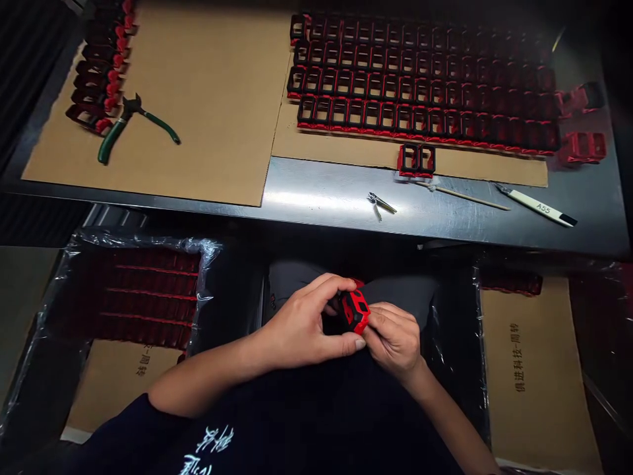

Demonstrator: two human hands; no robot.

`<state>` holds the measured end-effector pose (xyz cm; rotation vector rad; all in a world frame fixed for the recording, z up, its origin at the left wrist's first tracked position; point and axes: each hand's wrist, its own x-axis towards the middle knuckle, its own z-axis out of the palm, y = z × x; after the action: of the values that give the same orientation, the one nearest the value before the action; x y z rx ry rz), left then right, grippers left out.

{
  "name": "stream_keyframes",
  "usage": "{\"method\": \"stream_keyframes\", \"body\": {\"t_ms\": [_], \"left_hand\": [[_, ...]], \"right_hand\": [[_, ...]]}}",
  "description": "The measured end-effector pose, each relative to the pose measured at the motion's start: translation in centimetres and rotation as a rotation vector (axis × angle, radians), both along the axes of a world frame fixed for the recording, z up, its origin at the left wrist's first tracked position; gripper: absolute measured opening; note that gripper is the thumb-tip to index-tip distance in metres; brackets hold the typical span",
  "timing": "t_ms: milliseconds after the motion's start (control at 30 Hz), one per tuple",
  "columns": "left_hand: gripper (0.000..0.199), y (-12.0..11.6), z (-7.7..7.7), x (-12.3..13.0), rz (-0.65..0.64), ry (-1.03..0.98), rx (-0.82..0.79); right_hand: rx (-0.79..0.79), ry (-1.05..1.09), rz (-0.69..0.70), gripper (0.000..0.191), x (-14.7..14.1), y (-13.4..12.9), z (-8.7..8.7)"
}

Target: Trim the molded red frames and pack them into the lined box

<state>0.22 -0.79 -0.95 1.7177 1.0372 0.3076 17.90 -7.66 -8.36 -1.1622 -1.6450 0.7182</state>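
Observation:
Above my lap, my left hand [316, 323] grips a small red and black plastic housing [356, 310] between thumb and fingers. My right hand [395, 335] is closed at the housing's right side, its thumb and fingertips pressed together there; whether a small tool is in them I cannot make out. On the metal bench [316, 191] in front of me lie a nail clipper [382, 203], a thin wooden stick [469, 198] and a white-handled knife [539, 206]. Two similar housings [417, 160] stand side by side near the bench's front edge.
Rows of red and black housings [425, 86] fill the back right on cardboard. Green-handled cutting pliers [131, 122] lie on a cardboard sheet [208, 99], beside a column of parts [96, 79]. Plastic-lined bins stand left and right of me, holding cardboard [539, 369] and more housings [148, 297].

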Motion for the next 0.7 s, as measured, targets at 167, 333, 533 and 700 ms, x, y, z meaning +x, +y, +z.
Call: {"method": "stream_keyframes", "body": {"t_ms": [167, 333, 533, 700], "left_hand": [[0.062, -0.17, -0.32, -0.32, -0.033, -0.043, 0.065], [0.065, -0.17, -0.54, -0.55, -0.060, -0.081, 0.119], [0.066, -0.14, -0.68, -0.63, -0.092, -0.106, 0.196], [0.066, -0.10, -0.61, -0.72, -0.124, -0.085, 0.256]], "right_hand": [[-0.026, -0.013, -0.007, 0.029, 0.04, -0.09, 0.10], [-0.043, -0.027, -0.022, 0.035, 0.01, 0.02, 0.30], [-0.050, -0.035, -0.050, 0.036, -0.06, 0.17, 0.37], [-0.047, -0.068, -0.064, 0.038, -0.14, 0.25, 0.42]]}}
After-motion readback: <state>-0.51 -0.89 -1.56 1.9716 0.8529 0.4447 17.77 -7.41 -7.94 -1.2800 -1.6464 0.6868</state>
